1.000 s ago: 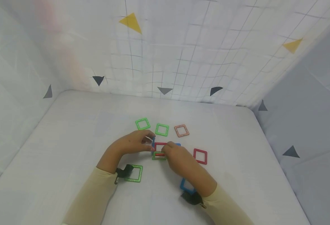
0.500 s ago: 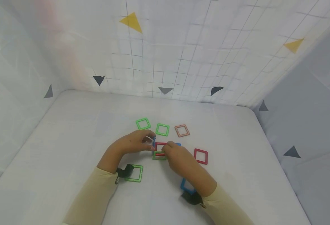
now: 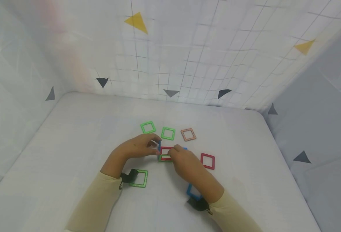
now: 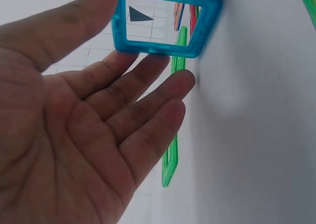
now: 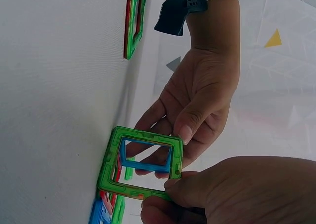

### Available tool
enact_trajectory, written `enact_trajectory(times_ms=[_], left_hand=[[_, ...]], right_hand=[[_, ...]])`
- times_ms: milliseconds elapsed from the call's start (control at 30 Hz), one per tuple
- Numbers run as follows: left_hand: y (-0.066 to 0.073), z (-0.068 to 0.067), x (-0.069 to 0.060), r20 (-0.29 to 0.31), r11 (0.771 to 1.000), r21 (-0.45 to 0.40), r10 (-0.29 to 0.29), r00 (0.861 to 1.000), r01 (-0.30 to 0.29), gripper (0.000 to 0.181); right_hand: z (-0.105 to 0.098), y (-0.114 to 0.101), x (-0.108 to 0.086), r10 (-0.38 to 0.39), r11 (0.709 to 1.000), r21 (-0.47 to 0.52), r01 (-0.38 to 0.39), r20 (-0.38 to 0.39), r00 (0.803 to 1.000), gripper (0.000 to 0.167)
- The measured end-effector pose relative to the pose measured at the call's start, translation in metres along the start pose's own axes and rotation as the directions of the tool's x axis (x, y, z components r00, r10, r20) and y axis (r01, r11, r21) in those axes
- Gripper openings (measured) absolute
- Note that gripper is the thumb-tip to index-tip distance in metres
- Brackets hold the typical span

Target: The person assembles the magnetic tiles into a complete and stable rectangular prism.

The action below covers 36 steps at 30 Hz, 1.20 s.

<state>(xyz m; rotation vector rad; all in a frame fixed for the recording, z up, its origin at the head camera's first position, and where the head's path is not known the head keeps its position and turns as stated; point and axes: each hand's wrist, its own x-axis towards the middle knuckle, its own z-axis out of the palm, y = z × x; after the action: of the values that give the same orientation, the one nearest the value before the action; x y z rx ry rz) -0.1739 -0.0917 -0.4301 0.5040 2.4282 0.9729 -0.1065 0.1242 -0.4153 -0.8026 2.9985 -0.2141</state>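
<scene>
My left hand (image 3: 139,146) steadies an upright blue square magnetic tile (image 4: 153,51), pinched between thumb and fingertips along its edges. With thumb and fingers, my right hand (image 3: 185,162) grips one corner of a green square magnetic tile (image 5: 148,135), which also stands up. A red tile (image 3: 166,148) lies flat on the table between the two hands, with the blue tile at its left side and the green one at its near side. Another blue tile (image 3: 185,148) lies to the right of the red one, mostly covered by my right hand.
Beyond the hands lie two green tiles (image 3: 168,139) and a pale orange tile (image 3: 188,140). A red tile (image 3: 213,161) is at the right. One green tile (image 3: 145,178) lies by my left wrist, one blue tile (image 3: 189,190) under my right forearm. Fabric walls (image 3: 170,48) enclose the table.
The green tile in my right hand has swung more upright, its near edge drawing toward the red tile. My left hand and the blue tile have stayed in place.
</scene>
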Motion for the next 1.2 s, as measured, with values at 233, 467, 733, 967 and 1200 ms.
enact_trajectory(times_ms=[233, 467, 733, 967, 1200], left_hand=[[0.002, 0.001, 0.0, -0.012, 1.0, 0.02, -0.022, 1.0, 0.022, 0.064], [0.002, 0.006, 0.003, -0.04, 0.997, 0.077, -0.012, 0.999, 0.015, 0.076], [0.005, 0.008, 0.004, -0.04, 0.994, 0.106, -0.012, 0.999, 0.016, 0.078], [0.008, 0.011, 0.005, -0.031, 0.992, 0.118, -0.035, 0.999, 0.038, 0.079], [0.01, 0.013, 0.004, -0.031, 0.989, 0.134, -0.054, 0.998, 0.058, 0.081]], right_hand=[[0.0, 0.0, 0.0, 0.011, 1.0, 0.018, -0.011, -0.001, 1.0, 0.032], [0.0, 0.003, -0.001, 0.022, 0.994, 0.106, -0.02, -0.011, 1.0, 0.033], [-0.005, 0.019, -0.002, 0.072, 0.989, 0.127, -0.079, 0.056, 0.996, 0.031], [-0.017, 0.032, -0.004, 0.149, 0.98, 0.095, -0.175, 0.236, 0.96, 0.016], [-0.026, 0.041, -0.01, 0.22, 0.961, 0.1, -0.26, 0.296, 0.93, 0.017]])
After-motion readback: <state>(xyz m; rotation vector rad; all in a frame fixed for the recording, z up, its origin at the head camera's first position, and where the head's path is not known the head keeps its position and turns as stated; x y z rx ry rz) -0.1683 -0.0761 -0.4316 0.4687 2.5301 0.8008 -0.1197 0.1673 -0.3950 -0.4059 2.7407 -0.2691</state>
